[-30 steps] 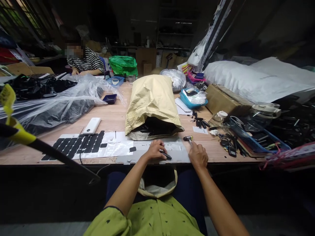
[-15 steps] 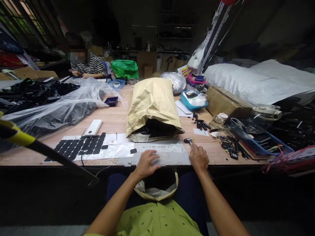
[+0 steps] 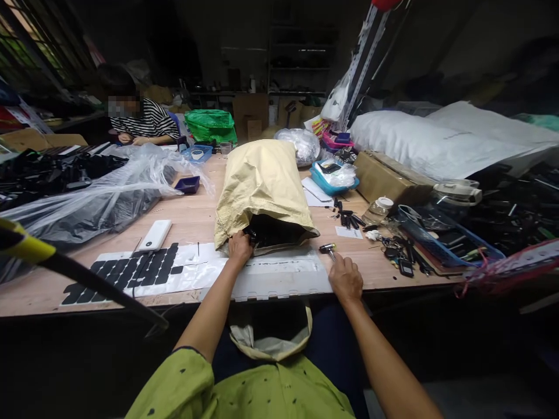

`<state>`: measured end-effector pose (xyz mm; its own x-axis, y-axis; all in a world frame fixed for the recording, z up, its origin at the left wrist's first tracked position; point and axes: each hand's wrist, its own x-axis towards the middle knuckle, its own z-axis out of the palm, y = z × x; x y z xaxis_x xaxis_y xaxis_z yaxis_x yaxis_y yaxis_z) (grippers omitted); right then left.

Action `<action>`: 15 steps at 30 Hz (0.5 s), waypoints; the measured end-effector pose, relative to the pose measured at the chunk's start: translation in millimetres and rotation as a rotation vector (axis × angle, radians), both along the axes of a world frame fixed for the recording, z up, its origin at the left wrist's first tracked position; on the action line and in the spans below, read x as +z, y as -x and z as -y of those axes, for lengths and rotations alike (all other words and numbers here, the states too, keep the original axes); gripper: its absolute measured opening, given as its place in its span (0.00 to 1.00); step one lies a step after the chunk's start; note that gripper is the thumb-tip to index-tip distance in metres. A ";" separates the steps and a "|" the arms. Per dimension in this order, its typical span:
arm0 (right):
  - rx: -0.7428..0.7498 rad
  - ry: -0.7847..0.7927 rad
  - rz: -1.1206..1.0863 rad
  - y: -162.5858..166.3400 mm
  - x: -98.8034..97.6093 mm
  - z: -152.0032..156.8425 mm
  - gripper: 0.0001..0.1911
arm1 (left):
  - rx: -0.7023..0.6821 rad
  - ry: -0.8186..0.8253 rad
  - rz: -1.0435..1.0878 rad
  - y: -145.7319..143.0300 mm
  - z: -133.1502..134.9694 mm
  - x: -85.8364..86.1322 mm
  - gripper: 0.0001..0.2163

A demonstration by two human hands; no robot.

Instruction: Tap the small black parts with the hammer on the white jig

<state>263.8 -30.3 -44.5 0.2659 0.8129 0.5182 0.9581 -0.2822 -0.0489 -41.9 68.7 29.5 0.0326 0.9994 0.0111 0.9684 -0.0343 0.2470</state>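
My left hand (image 3: 240,247) reaches into the open mouth of a tan woven sack (image 3: 261,183) that lies on the wooden table (image 3: 183,218); its fingertips are hidden among the black parts (image 3: 273,233) inside. My right hand (image 3: 346,279) rests at the table's front edge, closed round the handle of a small hammer (image 3: 327,249) whose head lies on the table. Between the hands lies a flat grey-white plate (image 3: 279,278). A sheet with rows of black pads (image 3: 131,269) is to the left.
A white power bank (image 3: 154,235) sits left of the sack. A clear plastic bag of black parts (image 3: 82,192) fills the left side. Blue trays (image 3: 334,177), a cardboard box (image 3: 388,177) and small tools (image 3: 399,256) crowd the right. Another person (image 3: 140,119) sits at the far left. A beige bag (image 3: 271,337) hangs below the table's edge.
My left hand left the grey plate, moved forward and entered the sack's mouth; the small black piece it held a second ago is out of sight. My right hand stayed on the hammer.
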 end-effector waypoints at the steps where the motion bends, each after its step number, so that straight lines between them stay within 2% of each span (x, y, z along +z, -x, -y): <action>1: -0.005 0.004 -0.002 0.8 0.6 0.1 0.16 | 0.008 -0.004 0.003 2.9 3.1 -0.7 0.09; 4: -0.002 0.026 -0.012 2.5 2.2 0.4 0.17 | 0.036 -0.069 0.048 9.0 16.6 -5.9 0.10; 6: 0.003 0.037 -0.022 2.7 2.6 0.4 0.17 | -0.019 -0.118 0.133 4.5 29.2 -12.2 0.11; 11: 0.004 0.049 -0.037 1.3 2.5 0.2 0.18 | -0.356 -0.093 0.298 -43.9 60.0 -30.0 0.09; 15: 0.005 0.053 -0.039 2.5 3.8 0.4 0.18 | -0.402 -0.066 0.305 -77.2 66.6 -39.3 0.08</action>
